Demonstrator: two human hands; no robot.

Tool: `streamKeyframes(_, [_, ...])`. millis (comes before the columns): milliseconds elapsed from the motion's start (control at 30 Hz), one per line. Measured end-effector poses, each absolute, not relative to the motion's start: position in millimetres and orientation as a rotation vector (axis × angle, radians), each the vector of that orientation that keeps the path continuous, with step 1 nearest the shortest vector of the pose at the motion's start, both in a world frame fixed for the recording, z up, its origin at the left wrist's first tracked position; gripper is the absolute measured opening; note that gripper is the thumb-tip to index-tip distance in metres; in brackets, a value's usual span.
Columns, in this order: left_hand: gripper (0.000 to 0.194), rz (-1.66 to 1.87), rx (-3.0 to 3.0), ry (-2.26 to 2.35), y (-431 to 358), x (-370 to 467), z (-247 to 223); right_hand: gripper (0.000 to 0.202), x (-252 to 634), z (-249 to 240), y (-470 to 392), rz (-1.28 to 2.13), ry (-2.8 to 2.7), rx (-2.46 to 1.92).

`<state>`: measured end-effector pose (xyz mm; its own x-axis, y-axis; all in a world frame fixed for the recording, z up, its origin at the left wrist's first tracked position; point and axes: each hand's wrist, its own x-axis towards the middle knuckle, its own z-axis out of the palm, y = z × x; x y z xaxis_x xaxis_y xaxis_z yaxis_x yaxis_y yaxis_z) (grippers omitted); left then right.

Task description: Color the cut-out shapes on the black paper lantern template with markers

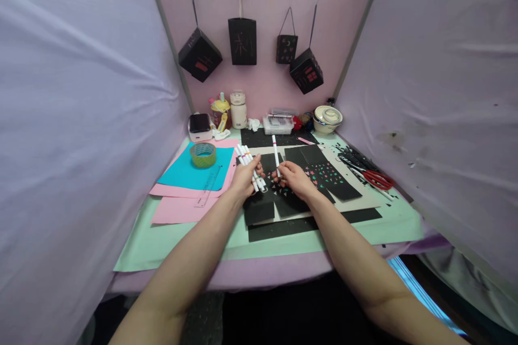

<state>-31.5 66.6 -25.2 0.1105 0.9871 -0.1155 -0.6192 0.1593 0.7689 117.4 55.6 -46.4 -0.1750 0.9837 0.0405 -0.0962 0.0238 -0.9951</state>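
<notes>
The left hand (243, 177) grips a bundle of white markers (245, 156) with coloured bands, their upper ends leaning out past the thumb and their lower ends showing beneath the fingers. Just beside it, the right hand (294, 178) pinches a single white marker (275, 151) near its lower end, the shaft standing nearly upright above the fingertips; a magenta band shows near its top. Both hands are above black sheets (259, 213) laid over a pale board (360, 206). Right of the right hand, one black panel (347, 190) carries small shapes in green, pink and red. Farther right, red-handled scissors (379, 179) lie near a heap of black scraps (356, 159). To the left of the left hand, a roll of tape (203, 161) rests on a blue sheet (174, 175), with pink paper (174, 214) under it and a clear ruler (208, 190) lying across the edge, nearer to the hand. Beyond both hands stand a pale bottle (239, 113), a clear plastic case (278, 125) and, farther right, a lidded bowl (324, 125). Above and beyond the hands, four black boxes (243, 43) hang against the pink backdrop (267, 83).
</notes>
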Motion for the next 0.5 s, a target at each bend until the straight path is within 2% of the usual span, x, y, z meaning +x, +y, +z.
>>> streamKeyframes(200, [0.034, 1.527, 1.141, 1.005, 77, -50, -22, 0.019, 134, -44, 55, 1.347, -1.404, -0.966])
streamKeyframes(367, [0.026, 1.389, 1.524, 1.299, 76, -52, -26, 0.017, 149, -39, 60, 1.316, -1.217, -0.859])
streamKeyframes(500, [0.024, 1.197, 1.781, 1.334, 69, -47, -26, 0.014, 156, -37, 66, 1.346, -1.020, -0.724])
